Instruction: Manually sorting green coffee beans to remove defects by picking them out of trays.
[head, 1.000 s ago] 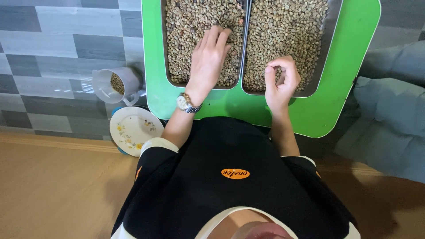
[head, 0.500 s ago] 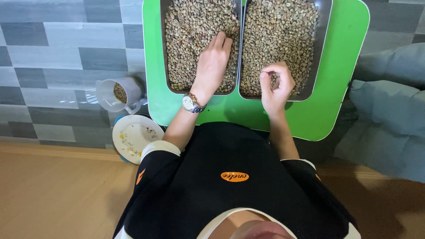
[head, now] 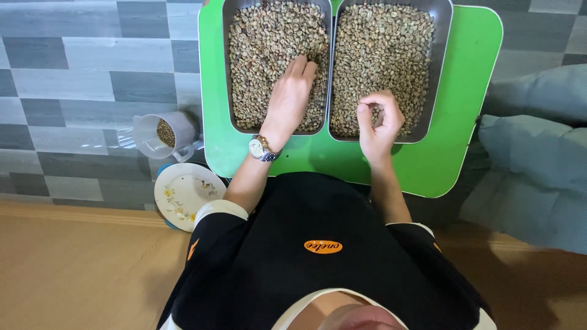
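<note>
Left tray [head: 227, 73] of beans runs lengthwise away; left hand [head: 292, 98] flat, fingers together; right hand [head: 378, 122] curled, pinching beans.

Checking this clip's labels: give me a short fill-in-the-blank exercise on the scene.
1. The left hand rests on beans in the ____ metal tray.
2. Both trays sit on a ____ table.
3. The left wrist wears a ____.
4. A flowered ____ lies below the plastic jug.

Missing: left; green; watch; plate
</note>
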